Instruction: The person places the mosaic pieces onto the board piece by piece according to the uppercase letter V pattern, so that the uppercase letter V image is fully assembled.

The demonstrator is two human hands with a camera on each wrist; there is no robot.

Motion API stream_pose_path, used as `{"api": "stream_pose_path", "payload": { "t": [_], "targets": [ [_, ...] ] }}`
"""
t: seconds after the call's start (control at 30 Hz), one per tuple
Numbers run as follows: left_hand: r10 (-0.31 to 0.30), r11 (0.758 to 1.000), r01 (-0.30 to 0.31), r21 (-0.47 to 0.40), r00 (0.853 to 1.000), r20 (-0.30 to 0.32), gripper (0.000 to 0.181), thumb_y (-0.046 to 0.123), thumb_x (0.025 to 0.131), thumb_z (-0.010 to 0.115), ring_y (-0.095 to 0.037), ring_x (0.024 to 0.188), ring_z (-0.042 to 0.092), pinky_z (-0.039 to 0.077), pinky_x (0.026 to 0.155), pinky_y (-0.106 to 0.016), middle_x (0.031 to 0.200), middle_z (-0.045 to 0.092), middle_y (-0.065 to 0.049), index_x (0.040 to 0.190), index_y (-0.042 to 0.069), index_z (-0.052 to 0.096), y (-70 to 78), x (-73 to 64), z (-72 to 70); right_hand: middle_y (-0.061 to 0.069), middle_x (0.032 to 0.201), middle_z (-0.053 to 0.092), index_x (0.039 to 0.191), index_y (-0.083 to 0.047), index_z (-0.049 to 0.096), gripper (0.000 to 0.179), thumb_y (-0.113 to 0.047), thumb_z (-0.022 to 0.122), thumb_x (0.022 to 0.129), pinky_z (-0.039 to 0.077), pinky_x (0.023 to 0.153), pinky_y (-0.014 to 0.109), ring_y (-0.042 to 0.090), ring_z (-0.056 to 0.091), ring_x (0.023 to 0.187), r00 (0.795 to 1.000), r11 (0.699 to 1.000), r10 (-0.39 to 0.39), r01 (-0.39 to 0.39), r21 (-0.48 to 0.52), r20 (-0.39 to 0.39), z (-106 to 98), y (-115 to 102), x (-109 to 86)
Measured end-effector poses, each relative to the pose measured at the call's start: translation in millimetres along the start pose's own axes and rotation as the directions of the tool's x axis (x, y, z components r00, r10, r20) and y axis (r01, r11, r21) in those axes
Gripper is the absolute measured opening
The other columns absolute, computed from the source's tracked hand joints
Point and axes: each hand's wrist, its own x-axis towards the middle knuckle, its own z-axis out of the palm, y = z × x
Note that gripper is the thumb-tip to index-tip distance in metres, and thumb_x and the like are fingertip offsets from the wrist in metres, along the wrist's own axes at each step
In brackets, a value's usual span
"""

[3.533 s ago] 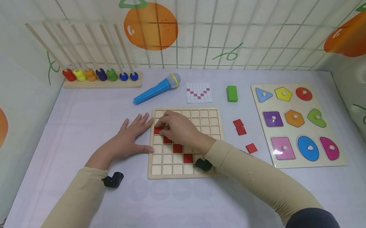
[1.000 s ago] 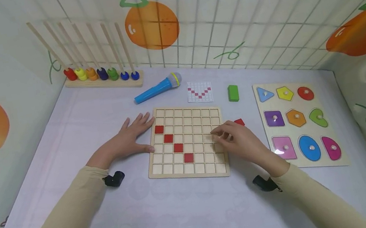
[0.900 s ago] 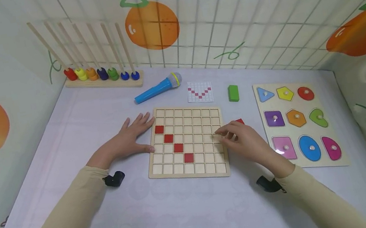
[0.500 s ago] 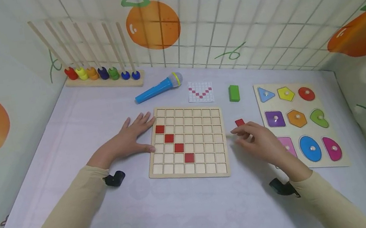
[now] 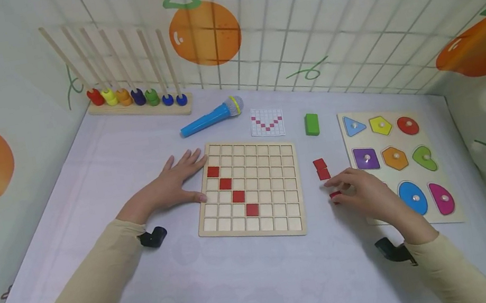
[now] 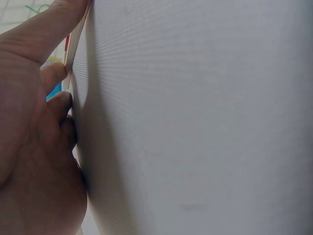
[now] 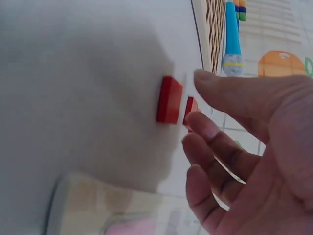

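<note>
- While our right hand [image 5: 368, 195] hangs at the lone red tile [image 5: 335, 197], we judge the step in hand to be picking up one loose piece.
- That tile lies just by our right thumb and index tips; those fingers curve loosely apart, gripping nothing that we can see.
- Next, we think, thumb and index need to close squarely on its edges.
- Our left hand [image 5: 167, 188] spreads its fingers, touching the near side of the grid board [image 5: 251, 232].
- We count seven red tiles: four on the board [image 5: 238, 196], stepping diagonally between our two hands' fingers; a close pair [image 5: 323, 174] just beyond our right fingertips; and the lone one.
- Farther past our fingers on the bench [image 5: 228, 293], we count one pattern card [image 5: 266, 122], one green block [image 5: 312, 125], one microphone [image 5: 212, 118] and one seven-rod bead stand [image 5: 139, 110].
- Partly behind our right fingers is one shape board [image 5: 396, 137]: eight pieces show plainly, a pink one barely.
</note>
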Motion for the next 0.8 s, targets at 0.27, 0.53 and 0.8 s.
{"api": "stream_pose_path", "payload": {
  "t": [0.27, 0.53, 0.8],
  "targets": [
    [0.001, 1.000, -0.001, -0.005, 1.000, 0.003, 0.111, 0.058, 0.082, 0.078, -0.027, 0.157, -0.011, -0.014, 0.123, -0.053, 0.172, 0.001, -0.005, 0.165, 0.020, 0.015, 0.0, 0.0, 0.1, 0.007, 0.115, 0.068, 0.119, -0.016, 0.076, 0.034, -0.010, 0.082, 0.086, 0.059, 0.088, 0.048, 0.030, 0.062, 0.107, 0.999, 1.000, -0.012, 0.013, -0.024, 0.044, -1.2, 9.6, -1.5],
    [0.004, 1.000, -0.004, -0.006, 1.000, -0.002, 0.111, 0.058, 0.082, 0.078, -0.027, 0.157, -0.011, -0.014, 0.123, -0.052, 0.172, 0.001, -0.005, 0.165, 0.019, 0.015, -1.3, 0.7, 1.3, 0.007, 0.110, 0.069, 0.113, -0.014, 0.078, 0.030, -0.006, 0.083, 0.084, 0.059, 0.089, 0.048, 0.029, 0.062, 0.105, 0.998, 0.997, -0.065, 0.066, -0.033, 0.028, 3.3, 8.6, 1.2],
    [0.006, 1.000, -0.006, 0.002, 1.000, -0.004, 0.111, 0.058, 0.082, 0.078, -0.026, 0.157, -0.010, -0.014, 0.123, -0.052, 0.172, 0.001, -0.005, 0.165, 0.019, 0.015, -2.1, 1.3, 2.0, 0.008, 0.108, 0.068, 0.112, -0.013, 0.078, 0.028, -0.006, 0.083, 0.085, 0.058, 0.091, 0.048, 0.029, 0.061, 0.105, 0.995, 0.995, -0.099, 0.100, -0.004, 0.020, 11.9, 1.5, 7.7]
  ]
}}
